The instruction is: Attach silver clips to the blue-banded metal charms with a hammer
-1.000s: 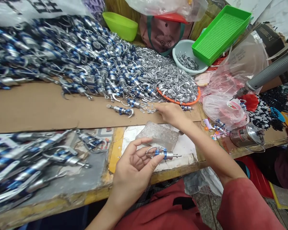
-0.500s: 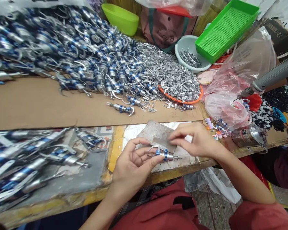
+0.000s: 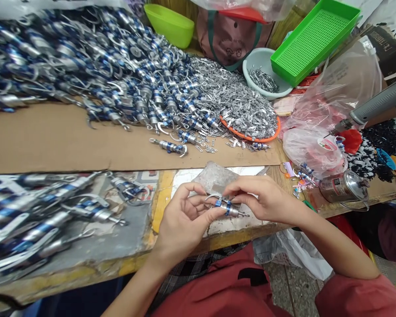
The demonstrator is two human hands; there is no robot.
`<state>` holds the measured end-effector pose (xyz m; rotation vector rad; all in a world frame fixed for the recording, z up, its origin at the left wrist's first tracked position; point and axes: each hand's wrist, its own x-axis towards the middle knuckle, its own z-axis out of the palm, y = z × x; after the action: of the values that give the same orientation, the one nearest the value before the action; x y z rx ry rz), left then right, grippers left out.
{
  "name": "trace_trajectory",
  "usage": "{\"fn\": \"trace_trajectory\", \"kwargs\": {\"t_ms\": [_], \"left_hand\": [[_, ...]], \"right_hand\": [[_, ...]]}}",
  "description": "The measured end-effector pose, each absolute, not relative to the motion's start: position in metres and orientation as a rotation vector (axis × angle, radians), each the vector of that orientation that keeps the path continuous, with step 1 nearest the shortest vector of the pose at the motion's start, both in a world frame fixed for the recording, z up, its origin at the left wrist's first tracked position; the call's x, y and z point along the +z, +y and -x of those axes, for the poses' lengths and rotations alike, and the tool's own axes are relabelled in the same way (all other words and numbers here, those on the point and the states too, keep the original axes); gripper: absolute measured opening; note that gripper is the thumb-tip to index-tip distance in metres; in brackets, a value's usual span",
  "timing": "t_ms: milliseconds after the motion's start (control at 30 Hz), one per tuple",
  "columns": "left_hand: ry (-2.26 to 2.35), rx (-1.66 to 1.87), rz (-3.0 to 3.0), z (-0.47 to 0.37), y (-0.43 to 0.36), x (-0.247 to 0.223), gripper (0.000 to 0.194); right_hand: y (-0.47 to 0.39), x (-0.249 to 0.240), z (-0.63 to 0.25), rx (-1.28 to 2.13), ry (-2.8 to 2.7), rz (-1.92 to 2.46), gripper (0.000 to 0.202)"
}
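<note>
My left hand (image 3: 188, 220) is closed round a small silver-and-blue metal cylinder assembly (image 3: 232, 208), which has a curved silver arm at its left end and a thin tip pointing right. My right hand (image 3: 264, 198) has its thumb and fingers bent together at the assembly's upper side. What those fingertips hold, if anything, is too small to make out. Behind the hands a grey stone-like block (image 3: 214, 175) lies on a white patch of the bench.
Heaped assemblies (image 3: 119, 66) cover the back left, with more at the near left (image 3: 36, 220). Small metal links (image 3: 247, 112) pile in an orange-rimmed tray. A pale bowl (image 3: 251, 83), green basket (image 3: 317, 44), power screwdriver (image 3: 376, 103) and steel mug (image 3: 336, 187) stand to the right.
My right hand has come down and left, from above the block to the assembly. My left hand keeps its hold. The whole view has shifted slightly.
</note>
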<state>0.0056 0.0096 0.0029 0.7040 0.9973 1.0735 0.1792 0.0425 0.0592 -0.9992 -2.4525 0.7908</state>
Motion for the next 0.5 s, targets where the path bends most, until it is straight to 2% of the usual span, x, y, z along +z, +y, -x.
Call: {"fn": "trace_trajectory", "kwargs": {"t_ms": [267, 500], "left_hand": [[0.942, 1.059, -0.735, -0.004, 0.010, 0.002, 0.044], [0.982, 1.037, -0.724, -0.004, 0.010, 0.003, 0.045]], "right_hand": [[0.044, 0.054, -0.167, 1.040, -2.245, 1.087, 0.030], [0.035, 0.035, -0.158, 0.767, -2.026, 1.157, 0.017]]}}
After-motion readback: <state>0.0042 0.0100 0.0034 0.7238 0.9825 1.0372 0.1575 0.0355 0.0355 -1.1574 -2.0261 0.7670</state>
